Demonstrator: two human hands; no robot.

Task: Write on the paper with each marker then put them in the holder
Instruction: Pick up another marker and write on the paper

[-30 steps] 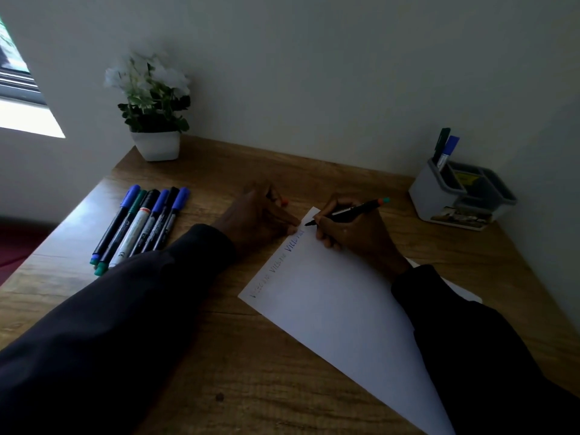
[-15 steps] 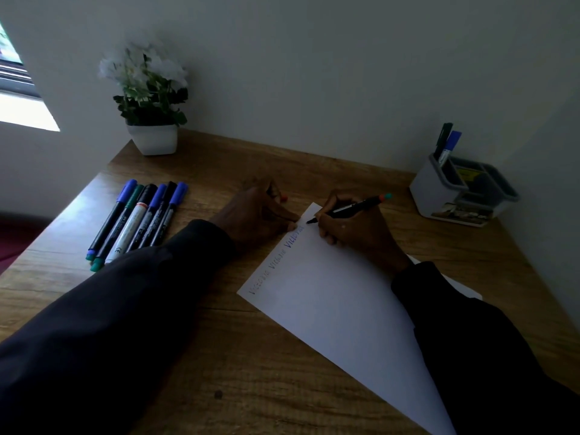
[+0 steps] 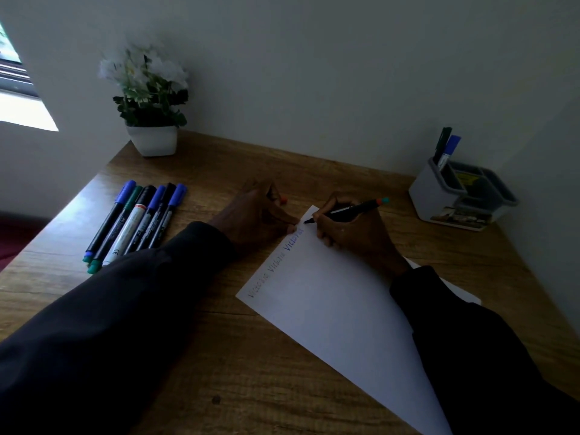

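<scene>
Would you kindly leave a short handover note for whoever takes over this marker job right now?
Right hand grips a marker, tip at the far corner of the paper.
Left hand steadies its edge and seems to hold an orange cap.
Done: three words written; two markers stand in the holder.
Left: finish this one, cap it, then the six markers lying on the table.

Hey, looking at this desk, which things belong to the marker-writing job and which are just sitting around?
Part of the job:
paper
black marker in the right hand
orange cap in the left hand
six markers lying in a row
holder, with two markers standing in it

Just sitting around:
potted plant
window
</scene>
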